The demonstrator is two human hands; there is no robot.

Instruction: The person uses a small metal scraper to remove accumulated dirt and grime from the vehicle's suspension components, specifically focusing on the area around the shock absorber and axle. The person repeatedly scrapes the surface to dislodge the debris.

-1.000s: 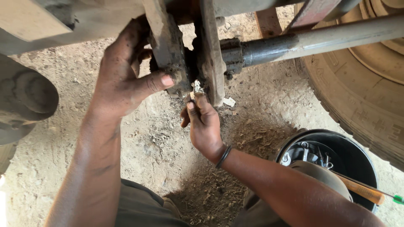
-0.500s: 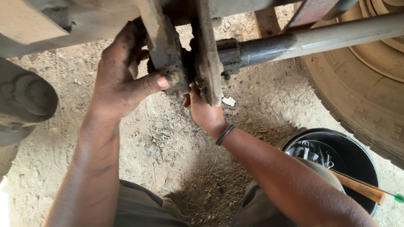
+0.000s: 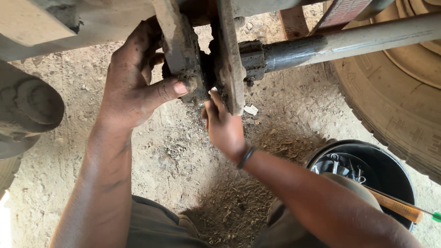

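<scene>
Two bare hands work on a greasy metal flange joint [image 3: 202,59] under a vehicle, seen from above. The joint is two rusty, dirt-caked plates set face to face near the top middle, with a grey shaft [image 3: 340,43] running from it to the right. The left hand [image 3: 133,82] grips the left plate, fingers curled over its far side and thumb pressed against the near edge. The right hand [image 3: 225,126], a dark band at its wrist, reaches up from below with its fingertips pinched together at the gap between the plates; whether they hold anything small cannot be told. Sandy ground [image 3: 174,151] lies beneath. A large tyre [image 3: 390,101] stands at right, and just below it a black bucket [image 3: 395,170] holds metal tools, with an orange-handled screwdriver [image 3: 399,209] lying across its rim.
</scene>
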